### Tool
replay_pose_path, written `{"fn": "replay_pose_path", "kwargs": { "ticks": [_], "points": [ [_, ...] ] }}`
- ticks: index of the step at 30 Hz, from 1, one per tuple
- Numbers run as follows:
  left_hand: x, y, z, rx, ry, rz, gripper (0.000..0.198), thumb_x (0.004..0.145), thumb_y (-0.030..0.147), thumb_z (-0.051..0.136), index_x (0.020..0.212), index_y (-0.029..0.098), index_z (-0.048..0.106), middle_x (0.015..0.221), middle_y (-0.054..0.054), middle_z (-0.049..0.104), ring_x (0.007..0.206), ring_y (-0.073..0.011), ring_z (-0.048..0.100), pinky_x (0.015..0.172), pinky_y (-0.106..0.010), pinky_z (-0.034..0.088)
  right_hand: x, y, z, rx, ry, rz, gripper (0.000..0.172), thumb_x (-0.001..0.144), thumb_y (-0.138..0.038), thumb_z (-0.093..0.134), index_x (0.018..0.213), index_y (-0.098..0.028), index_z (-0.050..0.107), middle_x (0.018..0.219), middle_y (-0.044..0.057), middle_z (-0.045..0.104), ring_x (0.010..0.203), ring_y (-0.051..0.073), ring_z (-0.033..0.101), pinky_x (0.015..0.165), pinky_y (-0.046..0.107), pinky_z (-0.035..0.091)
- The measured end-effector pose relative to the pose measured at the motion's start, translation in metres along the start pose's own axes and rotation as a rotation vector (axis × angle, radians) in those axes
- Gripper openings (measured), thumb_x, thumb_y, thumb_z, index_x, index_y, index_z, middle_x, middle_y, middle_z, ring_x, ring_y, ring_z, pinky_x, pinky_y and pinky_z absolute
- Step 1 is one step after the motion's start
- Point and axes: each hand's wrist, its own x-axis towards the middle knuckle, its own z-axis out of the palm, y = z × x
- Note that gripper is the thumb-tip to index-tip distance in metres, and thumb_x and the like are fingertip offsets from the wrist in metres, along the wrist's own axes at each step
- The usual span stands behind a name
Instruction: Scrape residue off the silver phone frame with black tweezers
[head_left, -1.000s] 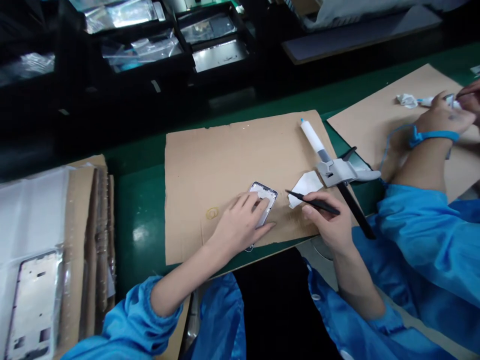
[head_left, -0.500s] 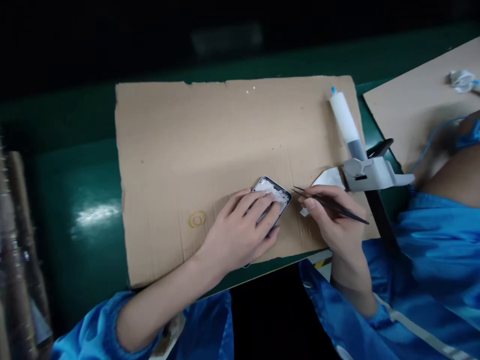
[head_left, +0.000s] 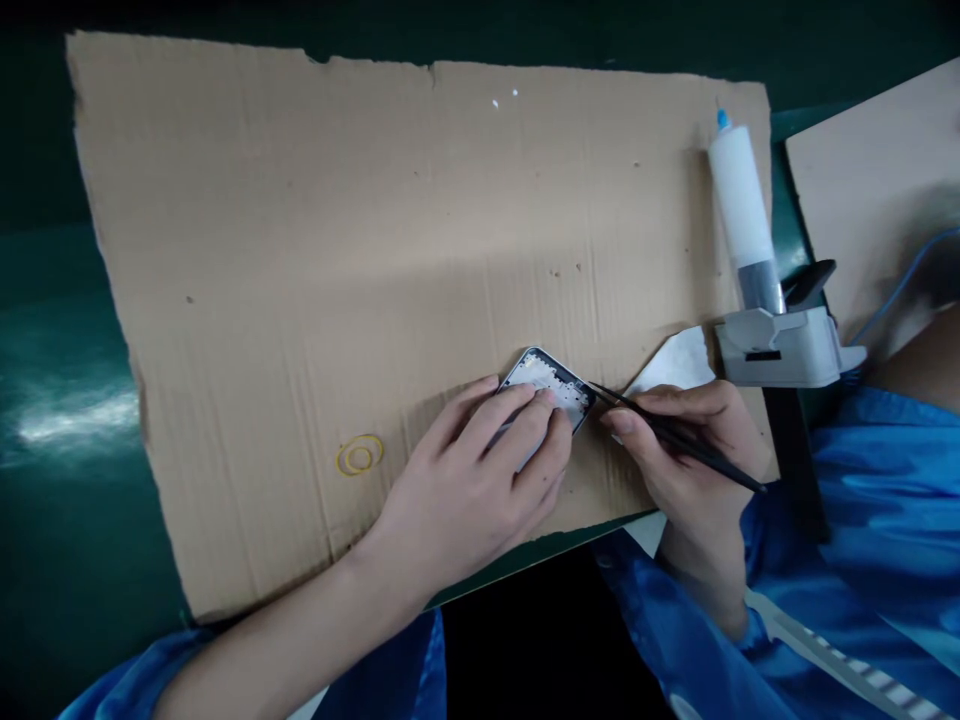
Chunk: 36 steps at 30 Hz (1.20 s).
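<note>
A small metal phone frame [head_left: 553, 382] lies on a brown cardboard sheet [head_left: 337, 250]. My left hand [head_left: 472, 480] presses down on it, fingers laid over its lower part. My right hand [head_left: 694, 450] pinches black tweezers [head_left: 675, 435], whose tips touch the frame's right edge. A white scrap of paper [head_left: 675, 360] lies just behind my right hand.
A white glue syringe [head_left: 739, 200] in a grey dispenser gun [head_left: 787, 345] rests at the cardboard's right edge. Yellow rubber bands [head_left: 360, 455] lie left of my left hand. A second cardboard sheet [head_left: 862, 180] and another person's arm [head_left: 922, 350] sit at the right. The green table [head_left: 67, 420] surrounds everything.
The view has closed in and tilted down onto the cardboard. My right hand has brought the tweezer tips from the paper scrap to the frame's right edge. My left hand stays on the frame.
</note>
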Motion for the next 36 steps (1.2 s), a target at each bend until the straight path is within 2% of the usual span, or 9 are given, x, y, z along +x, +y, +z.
{"fn": "replay_pose_path", "kwargs": {
  "ticks": [11,17,25,32,36],
  "points": [
    [0.0003,0.0002,-0.001,-0.005,-0.013,-0.004,0.028,0.115,0.032,0.069,0.137,0.018,0.079,0.136,-0.008,0.084,0.133,-0.0248,0.075,0.12,-0.042,0.062,0.0018,-0.0088,0.0002,-0.024,-0.036,-0.028,0.026,0.096,-0.031,0.096,0.104,-0.023,0.073,0.098,-0.002,0.079,0.087,0.011,0.078,0.077,0.021,0.064],
    [-0.0021,0.0,0.0005,-0.032,-0.008,0.012,0.033,0.111,0.03,0.076,0.139,0.013,0.077,0.139,-0.011,0.082,0.136,-0.0278,0.074,0.122,-0.046,0.06,-0.0001,-0.0071,0.0013,-0.03,-0.029,-0.014,0.026,0.096,-0.032,0.095,0.105,-0.023,0.073,0.1,-0.001,0.079,0.089,0.012,0.079,0.075,0.022,0.064],
    [-0.0021,-0.0005,0.0024,0.023,0.02,0.046,0.025,0.116,0.031,0.067,0.132,0.016,0.079,0.138,-0.005,0.084,0.133,-0.0243,0.076,0.121,-0.045,0.063,0.0005,-0.007,0.0025,-0.034,-0.043,-0.013,0.027,0.097,-0.035,0.095,0.107,-0.023,0.072,0.103,0.0,0.078,0.097,0.014,0.079,0.084,0.025,0.067],
    [0.0008,-0.0006,0.0007,0.018,0.012,0.041,0.023,0.115,0.03,0.069,0.132,0.019,0.079,0.136,-0.001,0.085,0.133,-0.023,0.078,0.12,-0.043,0.065,-0.0014,-0.0018,0.0008,-0.087,-0.086,-0.046,0.026,0.102,-0.035,0.09,0.109,-0.025,0.067,0.103,0.0,0.078,0.098,0.015,0.079,0.084,0.03,0.069],
    [0.0012,-0.0014,0.0007,0.014,0.024,0.051,0.024,0.114,0.029,0.072,0.133,0.016,0.078,0.133,-0.003,0.085,0.132,-0.0239,0.078,0.119,-0.044,0.066,-0.001,-0.0014,0.0009,-0.082,-0.075,-0.07,0.027,0.1,-0.033,0.091,0.11,-0.024,0.068,0.105,0.001,0.077,0.1,0.015,0.079,0.085,0.029,0.069]
  ]
}}
